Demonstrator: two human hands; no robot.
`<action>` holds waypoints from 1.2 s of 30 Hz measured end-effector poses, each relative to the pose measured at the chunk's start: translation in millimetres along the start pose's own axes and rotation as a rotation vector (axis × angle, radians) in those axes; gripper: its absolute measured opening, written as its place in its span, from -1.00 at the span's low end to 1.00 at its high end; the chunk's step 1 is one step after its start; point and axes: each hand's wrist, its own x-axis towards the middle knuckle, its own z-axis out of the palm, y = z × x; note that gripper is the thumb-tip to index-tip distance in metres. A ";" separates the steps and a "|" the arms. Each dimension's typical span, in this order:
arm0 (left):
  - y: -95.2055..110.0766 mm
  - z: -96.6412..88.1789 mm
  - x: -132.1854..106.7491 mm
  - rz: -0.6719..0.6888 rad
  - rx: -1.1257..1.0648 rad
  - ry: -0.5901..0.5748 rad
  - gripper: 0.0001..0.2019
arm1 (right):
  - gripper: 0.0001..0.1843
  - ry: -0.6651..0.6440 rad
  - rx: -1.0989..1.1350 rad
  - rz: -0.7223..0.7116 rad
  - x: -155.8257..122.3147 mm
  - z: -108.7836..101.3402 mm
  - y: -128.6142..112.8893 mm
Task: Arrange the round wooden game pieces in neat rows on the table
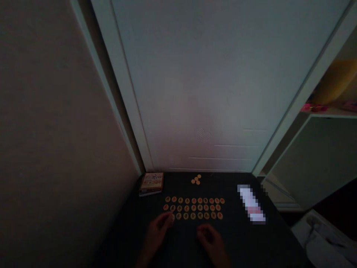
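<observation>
Three rows of round wooden xiangqi pieces (193,208), with red and dark markings, lie on the dark table. At the left end of the nearest row, my left hand (159,227) has its thumb and fingertips pinched at a xiangqi piece (173,217), partly covered by them. My right hand (211,238) is just below the nearest row, closed with its fingers curled in towards the thumb. Whatever it may hold is hidden in the dim light. Farther back lies a small group of pale round pieces (196,179) with no visible markings.
A small stack of books or boxes (152,182) sits at the table's back left corner. On the right lies a blurred-out bright oblong (251,204). A white panel (200,93) rises behind the dark table (184,245), and a wall (64,130) closes the left side.
</observation>
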 end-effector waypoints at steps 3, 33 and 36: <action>0.0 -29.0 13.2 0.025 0.168 0.072 -0.39 | -0.49 -0.010 0.025 0.006 -0.6 0.5 -1.8; -14.8 11.0 -3.1 0.133 0.240 0.084 -0.51 | -0.68 -0.021 -0.407 -0.306 107.3 -49.2 -65.1; -17.9 46.7 -18.4 0.104 0.129 -0.076 -0.43 | -0.74 -0.054 -0.522 -0.374 160.4 -53.4 -72.8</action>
